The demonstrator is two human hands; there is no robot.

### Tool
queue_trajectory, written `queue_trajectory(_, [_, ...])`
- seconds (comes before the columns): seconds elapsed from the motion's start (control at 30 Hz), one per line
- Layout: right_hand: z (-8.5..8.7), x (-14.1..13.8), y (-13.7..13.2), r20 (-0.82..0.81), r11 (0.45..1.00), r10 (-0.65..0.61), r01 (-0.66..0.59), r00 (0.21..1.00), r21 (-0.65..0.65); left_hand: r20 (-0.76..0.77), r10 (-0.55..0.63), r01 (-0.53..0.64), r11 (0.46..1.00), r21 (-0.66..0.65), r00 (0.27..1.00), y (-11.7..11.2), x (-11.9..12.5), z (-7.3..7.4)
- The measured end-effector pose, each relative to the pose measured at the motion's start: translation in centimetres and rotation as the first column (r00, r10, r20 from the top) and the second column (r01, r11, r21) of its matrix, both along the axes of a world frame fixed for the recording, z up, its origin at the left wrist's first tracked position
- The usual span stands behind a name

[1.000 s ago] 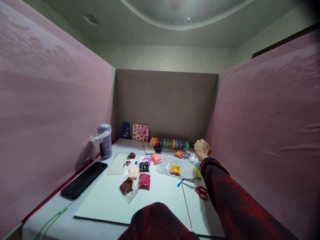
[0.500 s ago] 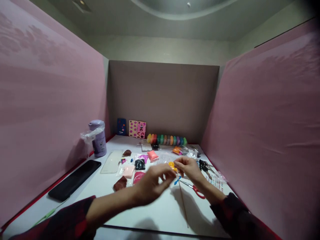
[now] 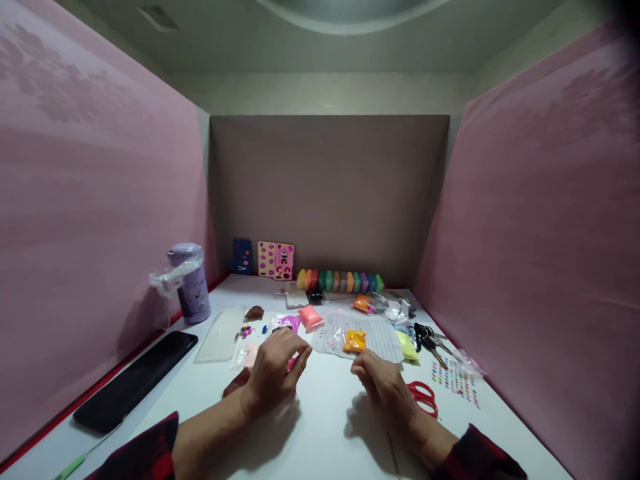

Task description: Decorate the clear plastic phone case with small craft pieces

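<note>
Curling fingers (image 3: 294, 341) narrowly, hold unclear, left hand (image 3: 273, 368) and right hand (image 3: 386, 381) hover near a glossy orange packet (image 3: 355, 341).

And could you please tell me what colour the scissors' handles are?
The handles are red, seen best in the head view.

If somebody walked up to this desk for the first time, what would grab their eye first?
Probably the left hand and right hand, held apart over the white work surface in the front middle. Next might come the rainbow-like row of coloured pieces at the back, then the purple bottle on the left, with clear plastic around its upper part.
</note>
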State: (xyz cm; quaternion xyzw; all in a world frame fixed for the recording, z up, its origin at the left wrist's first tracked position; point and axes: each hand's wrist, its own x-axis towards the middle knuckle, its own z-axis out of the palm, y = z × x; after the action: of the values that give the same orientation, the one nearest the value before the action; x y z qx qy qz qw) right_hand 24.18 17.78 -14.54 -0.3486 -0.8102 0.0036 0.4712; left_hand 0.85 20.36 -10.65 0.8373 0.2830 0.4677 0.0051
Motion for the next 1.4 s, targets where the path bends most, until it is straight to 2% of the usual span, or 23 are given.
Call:
queue_trajectory(0.17, [-0.4,0.3,0.0,0.070,0.998,0.042,-0.045,0.997,0.051,-0.086,-0.041,0.046,0.998,0.053,0.995,-0.6,0.3,-0.4])
queue_trajectory(0.3, [1.0,0.0,-0.8,0.114,0.996,0.051,-0.060,0.992,0.072,-0.065,-0.081,0.083,0.996,0.035,0.995,-0.8,0.3,-0.2])
queue_trajectory(0.37, [2.3,-0.4,-1.5,0.044,1.000,-0.002,0.002,0.999,0.010,-0.012,-0.068,0.068,0.998,-0.002,0.998,-0.6,0.0,0.0])
queue_trajectory(0.47, [3.5,-1.0,-2.1,-0.146,0.989,-0.097,0.079,0.985,-0.126,0.133,-0.005,0.018,0.995,-0.097,0.991,-0.1,-0.8,0.4])
queue_trajectory(0.57, [2.8,-1.1,-1.9,-0.210,0.988,-0.104,0.077,0.972,-0.135,0.282,0.134,-0.062,0.966,-0.250,0.950,0.7,-1.4,0.7])
queue_trajectory(0.7, [0.5,-0.5,-1.3,-0.045,0.999,-0.022,0.020,0.999,-0.049,0.344,0.259,-0.108,0.910,-0.401,0.903,1.5,-1.8,0.8])
queue_trajectory(0.83, [0.0,0.0,-1.3,-0.016,0.997,-0.071,0.071,0.997,-0.036,0.341,0.280,-0.122,0.900,-0.418,0.897,1.9,-1.9,0.8])
queue_trajectory(1.03, [0.4,0.1,-1.3,-0.133,0.975,-0.173,0.151,0.976,-0.160,0.297,0.261,-0.123,0.902,-0.413,0.918,1.8,-2.2,1.0])
queue_trajectory(1.13, [0.2,0.1,-1.1,-0.154,0.967,-0.212,0.184,0.965,-0.177,0.287,0.346,-0.225,0.897,-0.382,0.893,2.2,-2.6,0.9])
queue_trajectory(1.23, [0.1,0.2,-1.1,-0.165,0.961,-0.228,0.194,0.960,-0.200,0.314,0.478,-0.361,0.859,-0.364,0.821,3.3,-3.6,1.2])
queue_trajectory(1.3, [0.1,0.2,-1.2,-0.168,0.956,-0.231,0.191,0.958,-0.224,0.309,0.564,-0.452,0.814,-0.365,0.766,4.4,-4.9,1.6])
queue_trajectory(1.4, [0.2,0.2,-1.3,-0.164,0.948,-0.230,0.183,0.959,-0.259,0.222,0.700,-0.610,0.706,-0.361,0.679,6.1,-7.6,2.6])
